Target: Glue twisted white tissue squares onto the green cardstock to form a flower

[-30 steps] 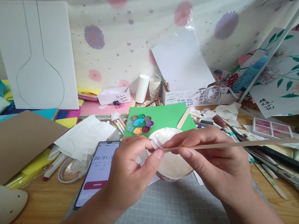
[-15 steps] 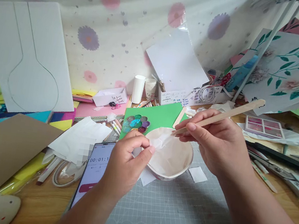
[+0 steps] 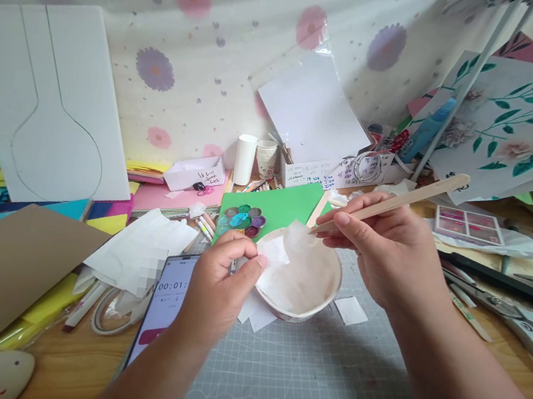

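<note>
Between the thumb and fingers of my left hand [image 3: 229, 274] is a small white paper piece [image 3: 276, 251], held over the left rim of a paper bowl [image 3: 318, 288]. My right hand [image 3: 381, 244] grips a flat wooden stick [image 3: 408, 196] slantwise, its lower end above the bowl's back rim. At that tip hangs a thin, translucent white scrap [image 3: 298, 237], apart from the paper in my left hand. The bowl looks pale inside; its bottom is partly hidden by the scraps. White paper squares [image 3: 351, 311] lie to the right of the bowl and under its left side.
A grey cutting mat [image 3: 279, 377] lies beneath the bowl. A phone [image 3: 166, 305] showing a timer is at left. Behind stand a green sheet [image 3: 285, 206], a flower-shaped paint palette [image 3: 246, 218] and paper cups [image 3: 266, 159]. Scissors [image 3: 525, 318] rest at right.
The thin scrap at the stick's tip has come away from the paper piece in my left hand. My left hand has shifted slightly left, the stick slightly right.
</note>
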